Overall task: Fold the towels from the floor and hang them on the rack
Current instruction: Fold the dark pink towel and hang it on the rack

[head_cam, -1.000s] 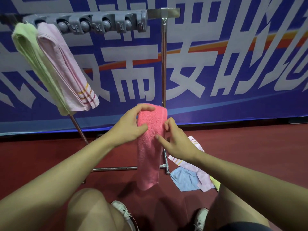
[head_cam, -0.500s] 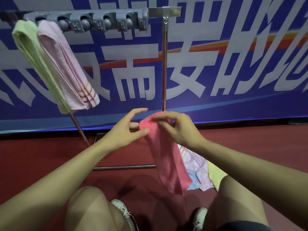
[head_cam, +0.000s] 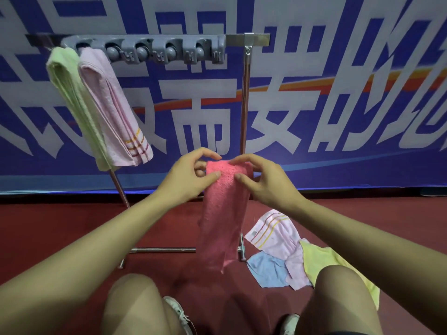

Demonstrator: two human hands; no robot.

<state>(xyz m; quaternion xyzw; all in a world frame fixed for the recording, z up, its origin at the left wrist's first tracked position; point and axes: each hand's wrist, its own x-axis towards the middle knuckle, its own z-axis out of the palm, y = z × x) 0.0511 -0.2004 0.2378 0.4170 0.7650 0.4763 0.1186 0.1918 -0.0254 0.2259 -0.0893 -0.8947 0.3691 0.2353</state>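
- Nearest you, your bare knees [head_cam: 135, 303] frame the bottom of the view, with white sneakers [head_cam: 177, 313] on the dark red floor [head_cam: 72, 226] between them.
- Your left hand [head_cam: 186, 180] pinches the top left corner of the coral pink towel [head_cam: 223, 213], thumb in front and fingers curled behind.
- Your right hand [head_cam: 263, 182] grips the top right edge of that towel, fingertips bent over the fold.
- The towel hangs as a narrow folded strip between your arms, its lower end loose above the floor.
- To your right on the floor lie a pale pink striped towel [head_cam: 275, 233], a light blue towel [head_cam: 268, 269] and a yellow towel [head_cam: 324, 262], overlapping.
- Behind stands the metal rack [head_cam: 245, 97]; its grey clip bar [head_cam: 154, 50] holds a green towel [head_cam: 72, 102] and a pink striped towel [head_cam: 113, 107], side by side at the left end.
- Farthest is a blue banner [head_cam: 338, 105] with large white Chinese characters, among them "而" and "安".
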